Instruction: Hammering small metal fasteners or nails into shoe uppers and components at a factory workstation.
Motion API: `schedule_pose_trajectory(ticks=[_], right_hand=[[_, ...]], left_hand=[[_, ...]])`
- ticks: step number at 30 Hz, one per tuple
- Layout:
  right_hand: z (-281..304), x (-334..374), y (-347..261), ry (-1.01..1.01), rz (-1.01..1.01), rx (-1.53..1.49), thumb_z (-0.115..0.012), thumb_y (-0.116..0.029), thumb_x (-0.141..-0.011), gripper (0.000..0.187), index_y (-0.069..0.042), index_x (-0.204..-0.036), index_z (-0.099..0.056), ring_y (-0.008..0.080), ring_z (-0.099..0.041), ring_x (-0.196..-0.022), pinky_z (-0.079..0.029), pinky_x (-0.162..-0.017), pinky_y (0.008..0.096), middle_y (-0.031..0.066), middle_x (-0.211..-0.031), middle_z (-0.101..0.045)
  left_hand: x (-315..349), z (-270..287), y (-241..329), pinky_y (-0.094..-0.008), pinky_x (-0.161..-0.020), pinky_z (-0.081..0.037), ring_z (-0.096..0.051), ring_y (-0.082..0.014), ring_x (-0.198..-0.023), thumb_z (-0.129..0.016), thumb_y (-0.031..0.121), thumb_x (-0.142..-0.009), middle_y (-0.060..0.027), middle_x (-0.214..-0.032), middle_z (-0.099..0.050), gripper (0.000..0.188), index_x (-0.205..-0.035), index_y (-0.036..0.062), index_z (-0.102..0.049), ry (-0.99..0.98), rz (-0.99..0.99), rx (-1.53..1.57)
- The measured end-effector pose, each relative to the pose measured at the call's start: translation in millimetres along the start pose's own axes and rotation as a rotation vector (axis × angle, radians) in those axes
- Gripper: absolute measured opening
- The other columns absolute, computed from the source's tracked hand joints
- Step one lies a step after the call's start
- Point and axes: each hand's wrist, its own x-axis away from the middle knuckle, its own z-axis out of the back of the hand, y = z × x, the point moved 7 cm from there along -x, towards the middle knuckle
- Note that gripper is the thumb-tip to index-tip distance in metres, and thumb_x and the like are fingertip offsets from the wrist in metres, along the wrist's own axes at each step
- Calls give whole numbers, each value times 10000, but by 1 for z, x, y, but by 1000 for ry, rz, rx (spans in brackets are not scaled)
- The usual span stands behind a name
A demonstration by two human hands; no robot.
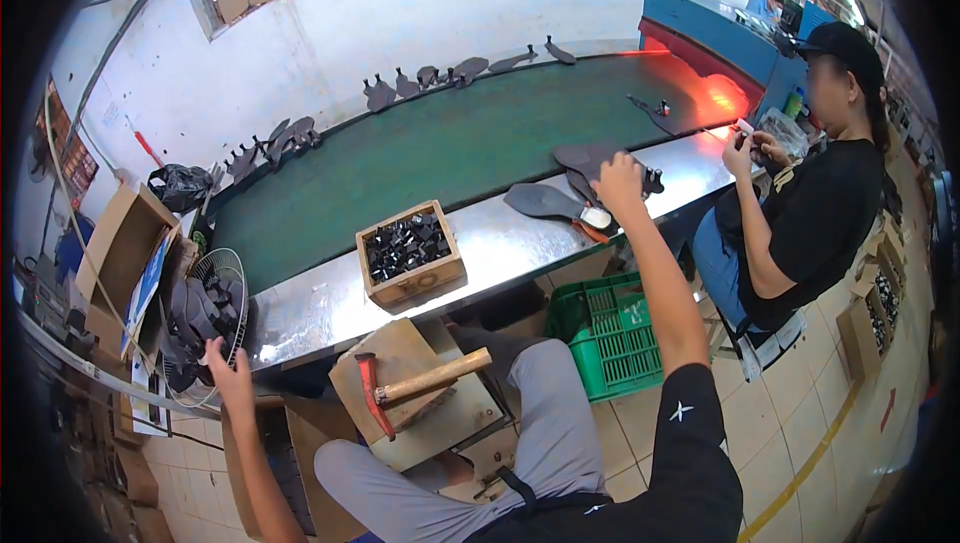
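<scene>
My right hand (621,186) is over a small pile of dark shoe soles (545,201) on the metal ledge, its fingers curled at the edge of one sole. At the far left, my left hand (232,375) reaches to the rim of a white wire basket (243,295) heaped with dark pieces (197,309); its thumb and forefinger are apart. Between my hands, a wooden box (415,286) full of small black blocks (405,248) rests on the ledge. A hammer (432,375) with a red head and wooden handle lies on a work block (450,423) before my knees.
A green conveyor belt (400,163) runs beyond the ledge, with soles bearing black heels (378,95) along its far edge. On the right a co-worker (815,193) handles a small item. A green crate (605,343) and cardboard boxes (865,333) stand on the floor.
</scene>
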Motion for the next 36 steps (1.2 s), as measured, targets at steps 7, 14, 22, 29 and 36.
schedule_pose_trajectory(ticks=[7,14,22,29,36], right_hand=[[32,-37,-73,-44,3,-649,-674,-201,-907,235,-8,-992,-570,239,-670,-702,-531,-553,331,102,-792,-596],[231,89,-281,-876,-91,-2068,-589,-274,-999,280,-11,-1097,-591,134,-610,-545,-460,-430,241,79,-759,-623],[253,215,-317,6,983,-1021,-523,-393,-1019,604,16,-1444,-394,265,-685,-921,-542,-774,326,205,-1184,-638],[109,278,-270,-432,742,-741,-700,-146,-772,464,-21,-1181,-519,337,-673,-720,-532,-625,456,135,-815,-660],[93,322,-152,-692,41,-1162,-642,-77,-810,207,-18,-1005,-676,177,-607,-509,-460,-485,306,78,-604,-603]], left_hand=[[26,59,166,-439,-1159,-282,-359,-383,-1409,-620,54,-888,-229,-1510,-373,425,-1296,-24,-529,-83,-100,89],[61,57,317,-489,-1167,-285,-404,-406,-1390,-796,159,-779,-212,-1484,-426,802,-1439,13,-364,-72,-351,561],[97,77,244,-478,-1078,-416,-504,-359,-1326,-597,-4,-797,-227,-1452,-461,687,-1447,-4,-373,-336,39,1356],[104,52,233,-454,-935,-551,-571,-407,-1239,-674,40,-822,-226,-1504,-393,827,-1514,36,-222,-332,517,1606],[117,-47,228,-481,-1207,-153,-116,-404,-1512,-764,4,-777,-253,-1607,-178,1076,-1581,70,-52,-429,336,1169]])
